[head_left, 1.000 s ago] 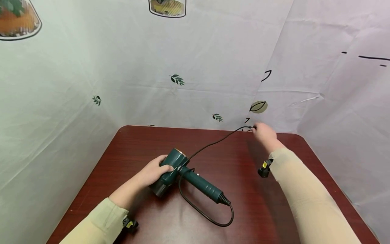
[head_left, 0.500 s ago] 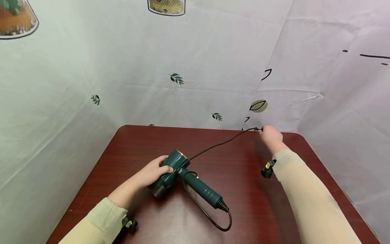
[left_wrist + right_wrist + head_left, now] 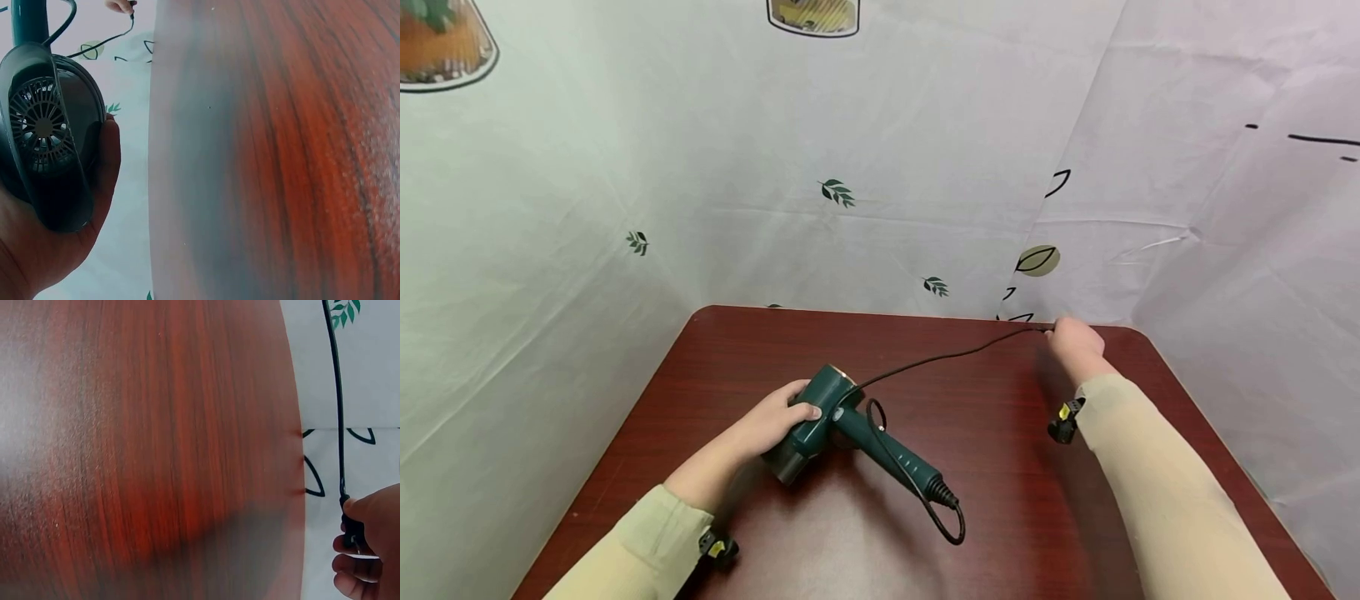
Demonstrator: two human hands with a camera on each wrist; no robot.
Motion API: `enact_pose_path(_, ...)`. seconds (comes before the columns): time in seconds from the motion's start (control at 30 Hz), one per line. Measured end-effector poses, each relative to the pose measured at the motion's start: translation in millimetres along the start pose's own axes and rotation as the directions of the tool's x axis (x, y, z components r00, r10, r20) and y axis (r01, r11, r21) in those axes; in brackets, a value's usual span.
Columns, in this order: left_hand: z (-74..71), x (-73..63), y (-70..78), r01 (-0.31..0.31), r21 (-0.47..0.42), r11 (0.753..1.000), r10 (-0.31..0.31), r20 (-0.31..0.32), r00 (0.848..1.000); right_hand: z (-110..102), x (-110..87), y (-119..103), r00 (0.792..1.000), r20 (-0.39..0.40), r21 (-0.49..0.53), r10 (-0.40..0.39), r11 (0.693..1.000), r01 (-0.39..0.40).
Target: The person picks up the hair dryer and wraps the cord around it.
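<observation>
A dark green hair dryer (image 3: 887,450) is held tilted over the table, its handle pointing toward the front right. My left hand (image 3: 778,421) grips it round the barrel, thumb on top; the left wrist view shows the round vented grille (image 3: 44,128) at one end. The black cord (image 3: 955,356) loops from the handle's end, passes by the barrel and stretches toward the back right. There my right hand (image 3: 1075,342) pinches the cord's end, where the right wrist view shows a black plug (image 3: 355,534) between thumb and fingers.
Under both hands lies a dark red wood-grain table (image 3: 760,342) with rounded far corners. White printed cloth (image 3: 925,167) hangs behind it and along both sides, close to the table's edges. A small black camera is strapped at each sleeve cuff.
My right hand has moved a little right and nearer with the plug, drawing the cord along. The cord's loop by the handle has shrunk and now crosses over the handle. My left hand stays nearly still.
</observation>
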State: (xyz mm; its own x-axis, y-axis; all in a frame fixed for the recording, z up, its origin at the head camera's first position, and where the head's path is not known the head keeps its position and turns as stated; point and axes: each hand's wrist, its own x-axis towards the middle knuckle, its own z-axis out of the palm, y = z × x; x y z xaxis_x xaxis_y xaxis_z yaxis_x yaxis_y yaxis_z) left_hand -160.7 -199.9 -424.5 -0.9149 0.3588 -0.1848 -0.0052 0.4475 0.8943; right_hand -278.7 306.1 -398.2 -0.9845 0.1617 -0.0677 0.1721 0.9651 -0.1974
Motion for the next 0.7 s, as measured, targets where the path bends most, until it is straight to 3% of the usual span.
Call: enact_pose_path(0.7, -5.5, 0.4, -5.5, -0.015, -0.008, 1.000, 0.015, 0.050, 0.999, -5, -1.5, 13, 0.999, -0.007, -0.012, 0.040, 0.999, -0.040)
